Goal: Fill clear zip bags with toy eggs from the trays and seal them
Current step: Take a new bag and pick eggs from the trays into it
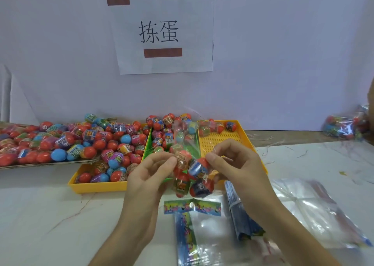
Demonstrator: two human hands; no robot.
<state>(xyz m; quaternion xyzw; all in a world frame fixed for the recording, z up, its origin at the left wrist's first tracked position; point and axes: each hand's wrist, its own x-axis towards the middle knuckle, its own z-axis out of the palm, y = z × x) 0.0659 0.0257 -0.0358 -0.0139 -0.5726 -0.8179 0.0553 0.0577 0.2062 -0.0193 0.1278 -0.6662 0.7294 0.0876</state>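
Saw left hand (147, 174) and right hand (238, 164) each pinching a side of the clear plastic zip bag (183, 136), with several red-capped toy eggs (199, 167) inside. Left yellow plastic tray (97, 187) was heaped with eggs. Right yellow perforated tray (218, 140) held a few at its back wall. Bag hung over the trays' near edges. White marbled tabletop (50, 215) showed front-left.
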